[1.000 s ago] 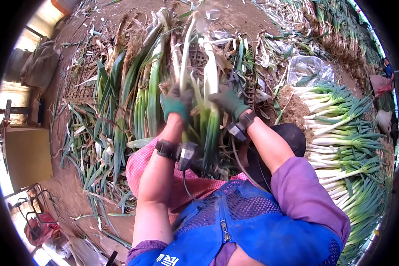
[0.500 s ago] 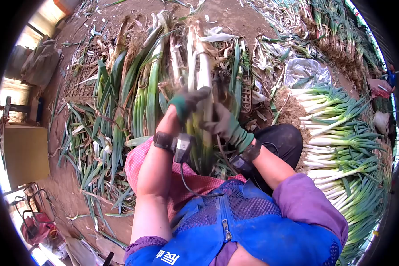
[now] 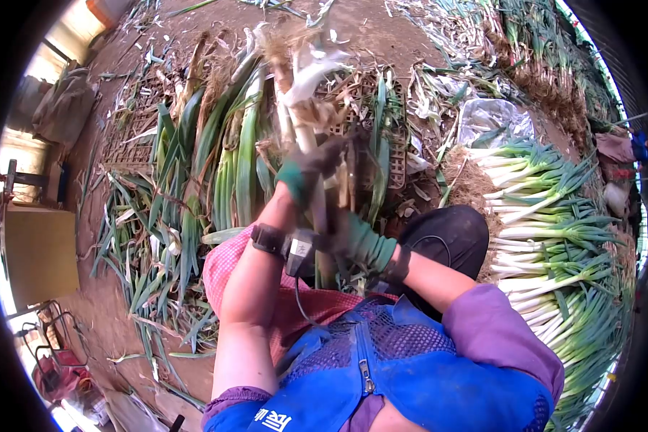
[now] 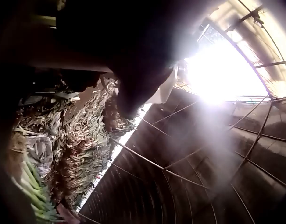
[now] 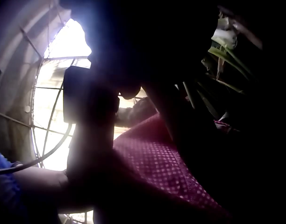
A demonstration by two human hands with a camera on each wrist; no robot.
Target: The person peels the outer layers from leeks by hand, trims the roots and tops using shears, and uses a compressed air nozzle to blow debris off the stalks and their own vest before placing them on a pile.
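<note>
A leek (image 3: 306, 137) with a thick white shank and ragged roots stands in front of the person in the head view, loose pale skin flapping near its root end. My left hand (image 3: 311, 167), in a dark and green work glove, grips the shank about midway. Lower down, the gloved right hand (image 3: 349, 237) is blurred and holds the leek's green part, close below the left wrist. A dry strip of leaf (image 3: 344, 176) hangs between the two hands. Both wrist views are mostly dark, the fingers lost in shadow.
More untrimmed leeks (image 3: 248, 144) lie to the left over a plastic crate (image 3: 397, 162). Trimmed leeks (image 3: 525, 237) are stacked on the right, beside a clear plastic bag (image 3: 493, 122). Leaf scraps (image 3: 162, 237) litter the ground; a yellow box (image 3: 39, 252) stands at far left.
The right hand has drawn down and toward the body along the leek. The leek's root end has swung left, its skin now flapping loose. The left hand has shifted slightly.
</note>
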